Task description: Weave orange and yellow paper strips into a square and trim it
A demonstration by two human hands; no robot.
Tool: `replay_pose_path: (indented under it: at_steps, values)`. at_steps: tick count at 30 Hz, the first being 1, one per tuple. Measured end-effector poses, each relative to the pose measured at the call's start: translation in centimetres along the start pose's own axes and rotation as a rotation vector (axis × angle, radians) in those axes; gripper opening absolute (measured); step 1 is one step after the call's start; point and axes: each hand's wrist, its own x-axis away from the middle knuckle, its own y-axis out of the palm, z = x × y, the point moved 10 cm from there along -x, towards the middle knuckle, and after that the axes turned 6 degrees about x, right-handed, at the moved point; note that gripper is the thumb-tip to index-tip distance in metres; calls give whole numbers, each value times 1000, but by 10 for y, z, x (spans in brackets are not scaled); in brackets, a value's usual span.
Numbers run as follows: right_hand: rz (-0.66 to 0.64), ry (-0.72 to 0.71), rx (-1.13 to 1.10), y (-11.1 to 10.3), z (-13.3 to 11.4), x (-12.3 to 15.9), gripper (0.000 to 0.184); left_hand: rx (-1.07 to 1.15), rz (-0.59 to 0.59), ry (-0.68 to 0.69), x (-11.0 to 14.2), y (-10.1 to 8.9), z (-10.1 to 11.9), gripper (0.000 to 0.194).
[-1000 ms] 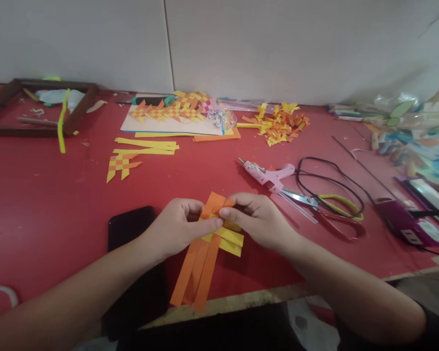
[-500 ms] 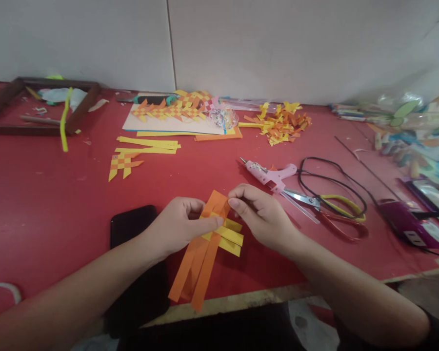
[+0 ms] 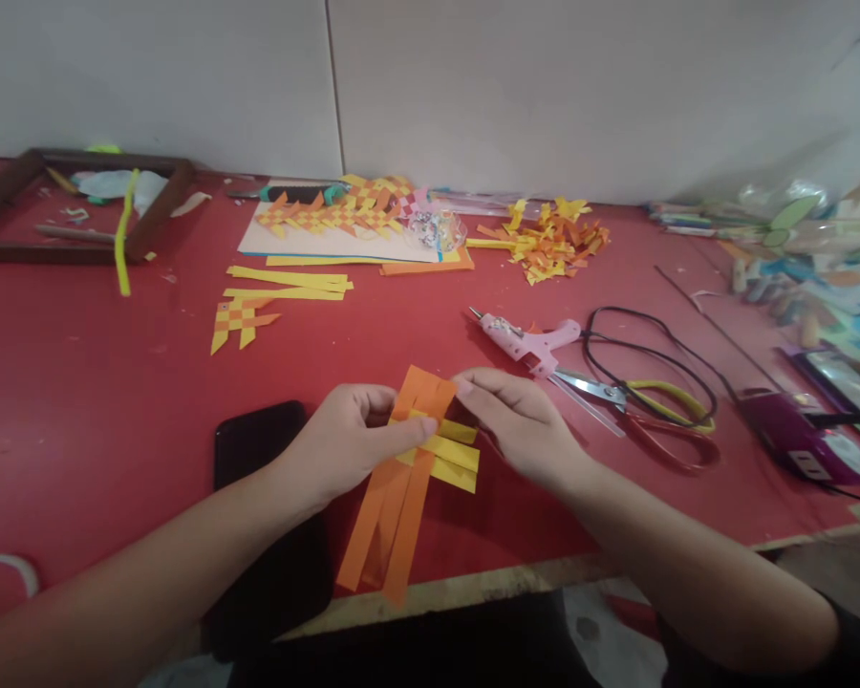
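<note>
Above the table's near edge, my left hand (image 3: 354,435) holds a piece of interlaced paper strips, its thumb pressed on the crossing. Long orange strips (image 3: 391,521) hang down toward me, and short yellow strips (image 3: 459,468) stick out to the right. At the top right corner, my right hand (image 3: 520,416) is closed, with its thumb and fingertips on the end of an orange strip (image 3: 445,395). The fingers behind the paper are hidden. On the table to the left lies a finished-looking woven paper fish (image 3: 240,322) in orange and yellow.
A pink glue gun (image 3: 526,344) and scissors (image 3: 637,406) lie right of my hands. A black phone (image 3: 262,435) is under my left forearm. Yellow strips (image 3: 287,284), a row of woven fish (image 3: 330,218) and paper scraps (image 3: 555,239) lie farther back.
My right hand has shifted slightly right and down. The orange strip end at its fingertips now lies straighter beside the other orange strips, and the woven piece has turned a little.
</note>
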Motion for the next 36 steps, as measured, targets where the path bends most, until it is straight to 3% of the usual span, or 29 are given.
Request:
replay_pose_path:
  at_steps: [3,9,22,33,36]
  values:
    - [-62,15,-59,10,0,3,42,-40,13,16,0,-1,2,30]
    - [-111,39,-45,18,2,4,32,-169,18,71,-2,-2,5,24]
    - [-31,-142,315,0,-20,0,24,-139,13,-7,-1,-2,-1,26]
    - [-11,-37,44,-1,-5,-3,23,-33,-5,-27,-1,0,-3,26]
    - [60,-18,-66,-9,-1,-5,24,-36,-2,-21,-1,0,-2,27]
